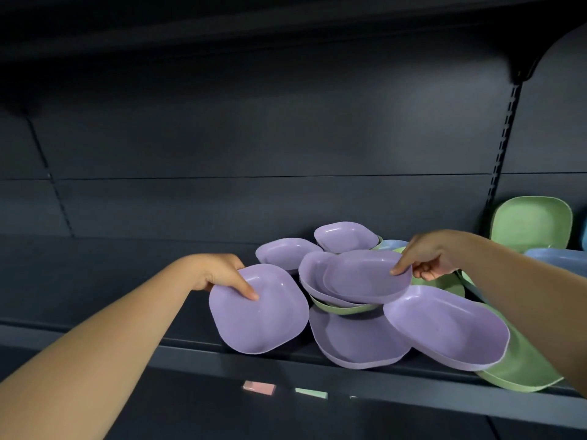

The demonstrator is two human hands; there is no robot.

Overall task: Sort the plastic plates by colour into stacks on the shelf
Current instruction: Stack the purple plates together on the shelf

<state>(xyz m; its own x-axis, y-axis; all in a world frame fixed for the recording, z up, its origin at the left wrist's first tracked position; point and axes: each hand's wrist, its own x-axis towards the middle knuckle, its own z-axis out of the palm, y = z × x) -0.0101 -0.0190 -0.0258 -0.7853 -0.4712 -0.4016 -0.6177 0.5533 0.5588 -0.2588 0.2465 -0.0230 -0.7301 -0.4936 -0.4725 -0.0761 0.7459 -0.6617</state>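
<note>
On the dark shelf (127,281) I see a loose heap of purple plates (359,338), with green plates (521,360) under and behind them and a blue plate (562,258) at the far right. My left hand (222,271) pinches the rim of one purple plate (260,312), tilted at the heap's left edge, thumb on its inner face. My right hand (428,255) pinches the right rim of the top plate (365,274), thumb inside, fingers curled beneath.
</note>
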